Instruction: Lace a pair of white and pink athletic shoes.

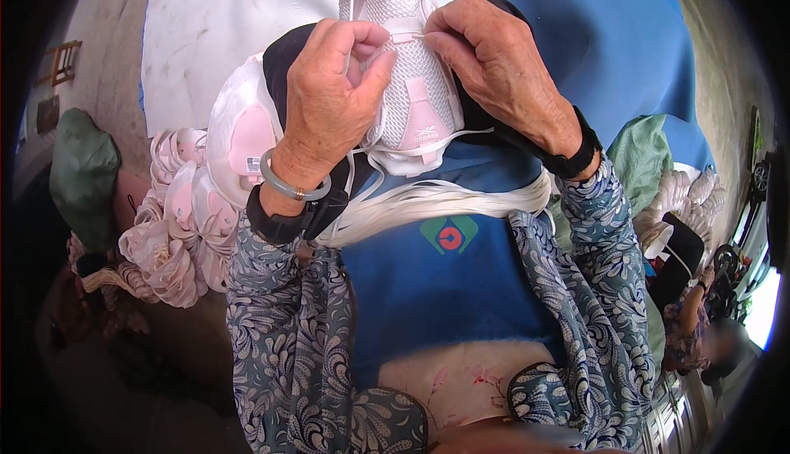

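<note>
A pink and white mesh shoe upper [418, 75] lies in front of me, its tongue loop in the middle. My right hand [494, 63] pinches a white shoelace [416, 37] between thumb and forefinger, at the right side of that loop. At its left side, my left hand [333, 83] has thumb and forefinger bent toward each other over the tongue. Whether lace or fabric is between those fingertips is too small to make out. Another stretch of white lace crosses the near end of the upper, and a short length stands at its far left.
A bundle of white laces [436, 200] lies across my blue apron [444, 289]. Pink and white shoe uppers [177, 232] are heaped at left, with more uppers [679, 195] at right. A white surface [214, 34] spreads ahead, beside blue cloth [609, 34]. Another person [699, 330] is at far right.
</note>
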Demonstrator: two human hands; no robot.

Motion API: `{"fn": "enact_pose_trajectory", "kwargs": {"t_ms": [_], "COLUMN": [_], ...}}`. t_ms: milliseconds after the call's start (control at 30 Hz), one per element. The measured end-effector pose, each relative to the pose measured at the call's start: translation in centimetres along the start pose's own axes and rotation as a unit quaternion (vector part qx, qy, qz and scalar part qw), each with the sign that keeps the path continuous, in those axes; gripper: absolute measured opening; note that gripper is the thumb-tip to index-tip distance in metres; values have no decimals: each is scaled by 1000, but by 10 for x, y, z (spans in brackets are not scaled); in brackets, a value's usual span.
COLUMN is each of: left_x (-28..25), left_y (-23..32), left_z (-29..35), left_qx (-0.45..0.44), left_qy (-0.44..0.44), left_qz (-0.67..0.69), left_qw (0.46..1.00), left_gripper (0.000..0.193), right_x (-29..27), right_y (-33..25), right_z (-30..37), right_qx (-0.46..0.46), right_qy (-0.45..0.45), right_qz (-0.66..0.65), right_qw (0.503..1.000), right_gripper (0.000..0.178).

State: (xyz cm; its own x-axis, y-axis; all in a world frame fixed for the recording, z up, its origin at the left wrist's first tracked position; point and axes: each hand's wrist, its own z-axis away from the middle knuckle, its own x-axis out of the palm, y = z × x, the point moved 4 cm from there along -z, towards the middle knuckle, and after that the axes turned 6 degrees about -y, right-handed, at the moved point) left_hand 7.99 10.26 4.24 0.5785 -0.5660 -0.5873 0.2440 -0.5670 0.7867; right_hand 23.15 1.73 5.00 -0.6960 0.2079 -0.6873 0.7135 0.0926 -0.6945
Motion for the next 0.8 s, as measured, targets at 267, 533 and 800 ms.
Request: {"fn": "enact_pose_trajectory", "kwargs": {"t_ms": [267,533,800], "left_x": [1,3,1], "left_y": [-14,-16,-2], "left_z": [4,4,-7], "left_qx": [-57,-62,28], "left_qy": [-1,-6,-14], "left_qz": [68,76,-16], "left_qw": [996,995,999], "left_gripper": [25,25,19], "right_x": [0,2,-2], "right_y": [-5,-6,-4], "right_z": [-2,-3,-5], "right_qx": [-5,3,29], "right_qy": [-11,-29,-21], "right_qz": [0,52,-34], "right_qw": [1000,998,999], "right_gripper": [11,15,12]}}
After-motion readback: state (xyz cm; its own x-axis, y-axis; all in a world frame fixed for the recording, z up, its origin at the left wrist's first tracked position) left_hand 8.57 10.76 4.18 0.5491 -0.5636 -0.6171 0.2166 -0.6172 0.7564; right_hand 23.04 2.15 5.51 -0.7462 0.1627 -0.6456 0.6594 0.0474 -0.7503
